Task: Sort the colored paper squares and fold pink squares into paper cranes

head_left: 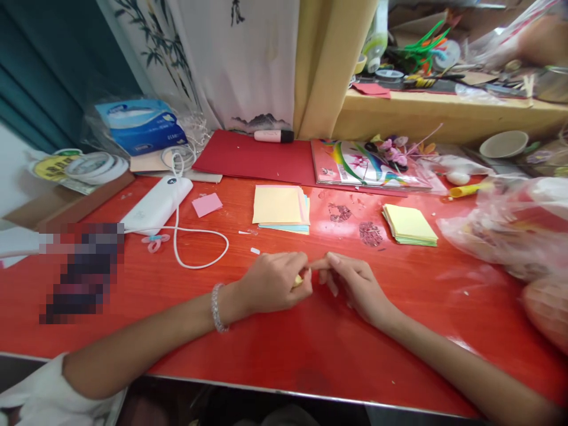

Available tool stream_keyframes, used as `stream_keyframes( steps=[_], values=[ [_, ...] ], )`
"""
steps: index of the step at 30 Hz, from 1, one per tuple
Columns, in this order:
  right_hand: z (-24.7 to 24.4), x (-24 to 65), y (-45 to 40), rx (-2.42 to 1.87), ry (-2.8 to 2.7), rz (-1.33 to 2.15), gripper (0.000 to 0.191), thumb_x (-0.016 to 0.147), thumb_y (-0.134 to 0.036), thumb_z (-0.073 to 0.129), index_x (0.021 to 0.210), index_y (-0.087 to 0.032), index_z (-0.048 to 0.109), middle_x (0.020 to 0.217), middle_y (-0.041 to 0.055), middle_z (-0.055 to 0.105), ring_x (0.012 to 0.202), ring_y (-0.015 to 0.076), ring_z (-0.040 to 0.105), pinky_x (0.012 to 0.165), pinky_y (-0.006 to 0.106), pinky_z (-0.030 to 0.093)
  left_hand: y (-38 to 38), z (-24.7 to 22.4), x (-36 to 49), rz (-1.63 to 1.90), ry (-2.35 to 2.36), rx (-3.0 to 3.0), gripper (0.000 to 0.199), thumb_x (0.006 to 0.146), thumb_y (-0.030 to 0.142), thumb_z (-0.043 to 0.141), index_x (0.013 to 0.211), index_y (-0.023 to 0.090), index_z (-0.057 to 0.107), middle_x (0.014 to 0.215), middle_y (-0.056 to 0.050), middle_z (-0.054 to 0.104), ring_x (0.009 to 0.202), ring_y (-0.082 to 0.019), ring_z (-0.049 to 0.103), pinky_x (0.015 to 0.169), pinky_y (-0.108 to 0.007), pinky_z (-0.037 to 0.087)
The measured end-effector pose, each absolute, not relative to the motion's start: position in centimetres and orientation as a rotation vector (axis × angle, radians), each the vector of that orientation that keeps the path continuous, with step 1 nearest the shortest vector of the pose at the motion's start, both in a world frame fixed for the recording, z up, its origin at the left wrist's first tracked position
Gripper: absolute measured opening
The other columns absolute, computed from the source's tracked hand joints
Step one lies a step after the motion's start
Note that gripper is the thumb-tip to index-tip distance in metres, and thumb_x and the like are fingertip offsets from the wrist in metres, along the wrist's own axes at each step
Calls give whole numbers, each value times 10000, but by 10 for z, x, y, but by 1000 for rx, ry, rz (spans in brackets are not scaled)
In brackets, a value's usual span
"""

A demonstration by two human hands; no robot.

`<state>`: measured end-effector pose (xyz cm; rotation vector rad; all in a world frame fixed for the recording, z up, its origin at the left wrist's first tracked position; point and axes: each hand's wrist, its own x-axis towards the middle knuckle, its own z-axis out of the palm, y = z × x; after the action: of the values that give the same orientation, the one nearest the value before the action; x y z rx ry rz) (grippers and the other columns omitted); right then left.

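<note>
Paper piece (297,281), yellow, sits pinched in the curled left hand (270,284), its long axis hidden; the right hand (361,290) touches these fingers from the right, its grip unclear.

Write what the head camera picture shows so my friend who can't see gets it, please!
Over a red table, a left hand curls around a small yellow piece, and the right hand reaches in close beside it. Beyond them sit two stacks of paper squares, with a white device and its looping cable to the left.
</note>
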<state>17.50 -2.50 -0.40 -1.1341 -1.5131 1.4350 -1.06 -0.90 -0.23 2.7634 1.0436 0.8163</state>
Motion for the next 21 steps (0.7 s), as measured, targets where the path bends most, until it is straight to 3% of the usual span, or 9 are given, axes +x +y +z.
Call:
stream_keyframes(
  steps=[3,6,11,15,21],
  values=[
    [-7,175,-21,-1126,-1222,1494,310,904,-409,473,1001,-219,699,617,-23,502,439,78,375,367,223,258,-4,-5,-12,798,1186,2620,245,802,98,389,1022,127,494,863,-54,600,653,-131,548,511,-245,394],
    [-7,176,-13,-1053,-943,1464,277,862,-296,558,1123,-258,644,664,-40,523,450,56,391,430,203,339,0,-8,-14,803,1235,2596,331,782,35,360,1071,152,469,1037,-82,561,770,-143,563,507,-233,382],
    [-6,179,-4,-973,-771,1507,282,835,-189,554,1097,-217,654,663,-35,524,478,39,418,460,173,354,2,-7,-16,860,1203,2546,227,749,16,392,915,138,486,1067,-101,491,683,-109,498,512,-230,383],
    [-6,179,-4,-974,-784,1514,223,827,-178,554,1011,-196,679,651,-31,532,473,33,436,460,167,355,6,-5,-16,840,1023,2650,196,759,-21,367,749,151,462,825,-62,499,772,-161,445,691,-284,421],
    [-6,178,-3,-993,-802,1516,193,816,-174,547,951,-192,685,650,-30,541,461,33,448,435,170,353,4,-8,-20,740,939,2639,260,675,-65,320,684,157,457,740,-29,489,684,-131,418,632,-245,373]
  ],
)
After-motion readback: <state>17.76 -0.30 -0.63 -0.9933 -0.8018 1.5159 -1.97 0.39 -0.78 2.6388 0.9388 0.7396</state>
